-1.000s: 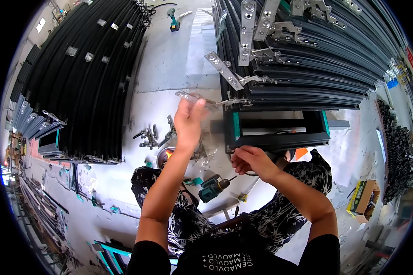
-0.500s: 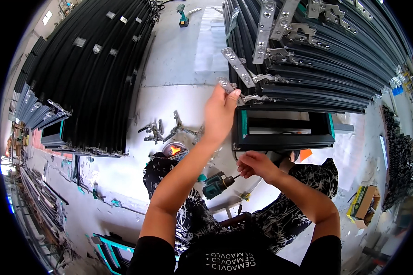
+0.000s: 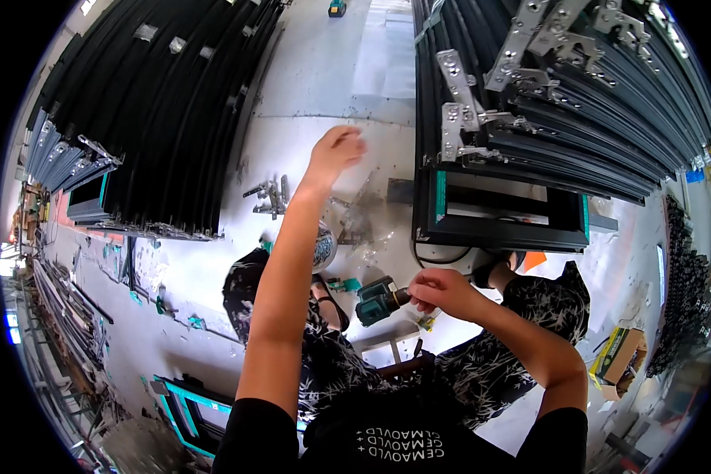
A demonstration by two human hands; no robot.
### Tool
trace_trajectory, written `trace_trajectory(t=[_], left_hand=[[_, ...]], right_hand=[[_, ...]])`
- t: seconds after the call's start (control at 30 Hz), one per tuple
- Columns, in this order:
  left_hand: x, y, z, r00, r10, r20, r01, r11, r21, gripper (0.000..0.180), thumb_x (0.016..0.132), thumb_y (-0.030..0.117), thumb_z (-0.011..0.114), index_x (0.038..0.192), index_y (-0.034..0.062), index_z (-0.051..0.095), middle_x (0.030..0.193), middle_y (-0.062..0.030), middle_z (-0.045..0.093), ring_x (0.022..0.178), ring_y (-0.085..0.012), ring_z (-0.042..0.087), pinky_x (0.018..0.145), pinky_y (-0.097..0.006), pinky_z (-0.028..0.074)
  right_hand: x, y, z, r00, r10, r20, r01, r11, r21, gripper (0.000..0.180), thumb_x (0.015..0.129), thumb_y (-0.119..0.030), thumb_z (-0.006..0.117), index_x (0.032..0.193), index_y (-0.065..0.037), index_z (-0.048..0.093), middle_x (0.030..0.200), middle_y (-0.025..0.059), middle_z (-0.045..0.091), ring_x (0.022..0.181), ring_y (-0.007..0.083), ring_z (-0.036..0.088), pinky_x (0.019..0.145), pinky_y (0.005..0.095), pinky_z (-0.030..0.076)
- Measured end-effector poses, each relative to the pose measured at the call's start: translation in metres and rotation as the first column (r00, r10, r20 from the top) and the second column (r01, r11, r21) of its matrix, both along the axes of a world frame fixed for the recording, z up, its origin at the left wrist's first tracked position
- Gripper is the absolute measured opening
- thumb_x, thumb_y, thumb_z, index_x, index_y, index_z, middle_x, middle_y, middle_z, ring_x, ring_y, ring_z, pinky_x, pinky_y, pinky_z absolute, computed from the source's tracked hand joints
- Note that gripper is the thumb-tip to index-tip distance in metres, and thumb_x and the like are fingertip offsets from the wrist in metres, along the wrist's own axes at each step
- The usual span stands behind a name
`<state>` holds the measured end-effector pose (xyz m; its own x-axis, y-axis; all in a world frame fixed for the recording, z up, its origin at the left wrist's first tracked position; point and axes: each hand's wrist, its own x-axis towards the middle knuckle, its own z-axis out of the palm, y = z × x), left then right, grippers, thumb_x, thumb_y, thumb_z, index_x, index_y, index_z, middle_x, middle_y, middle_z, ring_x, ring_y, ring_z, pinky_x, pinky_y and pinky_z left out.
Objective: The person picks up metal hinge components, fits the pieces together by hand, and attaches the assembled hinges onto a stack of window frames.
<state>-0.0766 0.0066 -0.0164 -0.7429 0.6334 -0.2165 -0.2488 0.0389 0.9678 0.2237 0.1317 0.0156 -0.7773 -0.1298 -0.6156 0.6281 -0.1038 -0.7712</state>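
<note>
My left hand is raised over the pale floor, slightly blurred, its fingers loosely bent and apart, with nothing visible in them. To its right, a metal hinge arm stands out from the end of the nearest dark frames. My right hand is closed, fingertips together at the nose of a teal and black cordless drill. What those fingers pinch is hidden, and I cannot tell whether they touch the drill. Just beyond my right hand is a black rectangular frame with teal corner strips.
Stacked dark frames with several metal hinges are at the right; another tall stack is at the left. Loose hinges lie on the floor beside a round container of small parts. An open cardboard box stands at the right.
My left hand has let go of the hinge arm and moved left, away from the frames. The hinge arm stands more upright. My right hand now overlaps the drill's front end. The view has shifted.
</note>
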Motion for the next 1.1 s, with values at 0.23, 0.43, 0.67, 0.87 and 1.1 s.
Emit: trace_trajectory(t=[0.23, 0.43, 0.67, 0.87, 1.1], left_hand=[[0.009, -0.079, -0.284, 0.995, 0.095, -0.001, -0.076, 0.791, -0.607, 0.025, 0.088, 0.023, 0.057, 0.103, 0.0033, 0.061, 0.087, -0.0106, 0.065, 0.077, -0.0229, 0.064, 0.063, -0.037, 0.052], [0.057, -0.044, -0.323, 0.961, -0.049, -0.272, -0.181, 0.633, -0.753, 0.047, 0.082, 0.036, 0.063, 0.112, -0.0004, 0.058, 0.108, -0.0245, 0.062, 0.103, -0.0415, 0.059, 0.089, -0.047, 0.046], [0.053, -0.043, -0.290, 0.951, -0.084, -0.297, -0.212, 0.522, -0.826, 0.036, 0.077, 0.032, 0.069, 0.097, 0.0032, 0.058, 0.100, -0.0207, 0.065, 0.094, -0.0393, 0.063, 0.079, -0.048, 0.050], [0.067, -0.060, -0.304, 0.888, -0.379, -0.260, -0.131, 0.333, -0.934, 0.026, 0.078, 0.021, 0.065, 0.100, 0.0062, 0.062, 0.095, -0.0166, 0.066, 0.093, -0.0355, 0.064, 0.076, -0.048, 0.050], [0.115, -0.089, -0.345, 0.789, -0.363, -0.495, -0.455, 0.197, -0.869, 0.028, 0.077, 0.027, 0.062, 0.098, 0.0098, 0.067, 0.094, -0.0073, 0.067, 0.099, -0.0264, 0.060, 0.085, -0.048, 0.039]], right_hand=[[0.020, 0.012, 0.013, 0.970, 0.244, -0.014, -0.238, 0.955, 0.175, 0.023, 0.095, -0.023, 0.059, 0.102, -0.002, 0.062, 0.080, 0.0044, 0.066, 0.072, 0.0111, 0.063, 0.068, 0.0260, 0.051], [0.014, 0.015, 0.015, 0.975, 0.122, 0.184, -0.126, 0.992, 0.006, 0.023, 0.097, -0.017, 0.058, 0.112, -0.001, 0.061, 0.092, 0.0038, 0.066, 0.079, 0.0092, 0.063, 0.073, 0.0232, 0.051], [0.006, 0.019, 0.013, 0.964, 0.127, 0.234, -0.123, 0.992, -0.033, 0.024, 0.097, -0.016, 0.057, 0.114, 0.001, 0.060, 0.095, 0.0052, 0.066, 0.085, 0.0091, 0.064, 0.078, 0.0226, 0.053], [-0.001, 0.017, 0.023, 0.966, 0.145, 0.213, -0.151, 0.988, 0.011, 0.024, 0.097, -0.017, 0.057, 0.114, -0.001, 0.060, 0.096, 0.0061, 0.066, 0.086, 0.0096, 0.064, 0.078, 0.0231, 0.052], [0.004, 0.010, 0.032, 0.967, 0.187, 0.172, -0.191, 0.982, 0.002, 0.023, 0.097, -0.018, 0.056, 0.112, -0.002, 0.062, 0.095, 0.0063, 0.066, 0.086, 0.0105, 0.065, 0.077, 0.0230, 0.051]])
